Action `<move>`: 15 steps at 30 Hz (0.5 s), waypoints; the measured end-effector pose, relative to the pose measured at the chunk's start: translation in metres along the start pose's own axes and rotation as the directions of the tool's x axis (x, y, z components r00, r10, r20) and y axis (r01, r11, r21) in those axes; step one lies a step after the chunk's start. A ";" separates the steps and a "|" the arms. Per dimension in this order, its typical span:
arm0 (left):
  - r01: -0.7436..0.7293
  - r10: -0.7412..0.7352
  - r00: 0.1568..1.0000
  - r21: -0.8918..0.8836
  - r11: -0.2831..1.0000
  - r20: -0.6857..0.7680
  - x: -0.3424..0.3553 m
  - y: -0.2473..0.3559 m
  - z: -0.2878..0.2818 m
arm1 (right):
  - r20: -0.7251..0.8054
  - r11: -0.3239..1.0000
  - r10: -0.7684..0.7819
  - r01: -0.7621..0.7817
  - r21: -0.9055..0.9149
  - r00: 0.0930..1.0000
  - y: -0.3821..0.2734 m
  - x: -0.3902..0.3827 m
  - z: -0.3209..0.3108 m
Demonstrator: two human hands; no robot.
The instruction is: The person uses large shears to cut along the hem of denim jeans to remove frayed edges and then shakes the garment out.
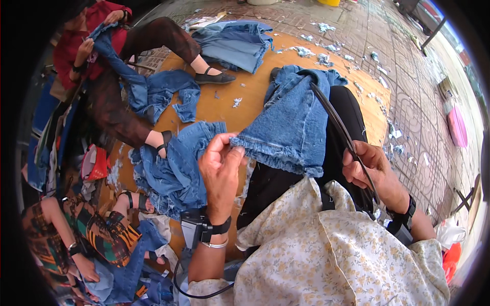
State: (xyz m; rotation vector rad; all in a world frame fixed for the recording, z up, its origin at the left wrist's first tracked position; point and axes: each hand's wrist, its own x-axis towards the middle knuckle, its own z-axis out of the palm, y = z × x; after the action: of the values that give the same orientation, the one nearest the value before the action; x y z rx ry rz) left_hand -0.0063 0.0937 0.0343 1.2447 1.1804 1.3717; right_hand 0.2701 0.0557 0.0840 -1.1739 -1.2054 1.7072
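Pinches frayed denim hem (278, 153) with left grip (221, 166), dark strip (334, 120) with right grip (371, 168), near denim heap (176, 176) and 2 co-workers (104, 76).

Matt, rough-edged blue denim piece (293, 127), glossy black strip (334, 118), matt floral cloth shirt (326, 250), smooth tan board (245, 109), rough, patterned, stone-like paving (416, 127)

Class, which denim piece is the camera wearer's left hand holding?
The blue denim piece over the wearer's black trousers: the left hand pinches its frayed hem. That hand holds no other piece.
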 end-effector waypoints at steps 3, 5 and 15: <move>0.035 -0.026 0.998 -0.170 0.985 0.053 0.006 0.020 0.008 | -0.038 0.993 -0.100 0.097 -0.073 0.994 0.002 0.007 0.001; -0.005 0.006 1.000 -0.101 0.995 0.008 0.022 0.019 0.007 | -0.065 0.987 -0.127 0.120 -0.107 0.990 0.005 0.017 0.002; -0.098 0.155 0.976 0.327 0.940 -0.152 0.033 -0.034 -0.003 | 0.017 0.927 -0.009 0.014 -0.376 1.000 0.039 0.044 0.002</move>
State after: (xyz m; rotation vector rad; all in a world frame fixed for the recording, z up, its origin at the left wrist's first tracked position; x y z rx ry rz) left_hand -0.0106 0.1301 0.0043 1.4688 1.5130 1.4488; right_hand 0.2523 0.0841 0.0351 -1.3738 -1.5953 1.5164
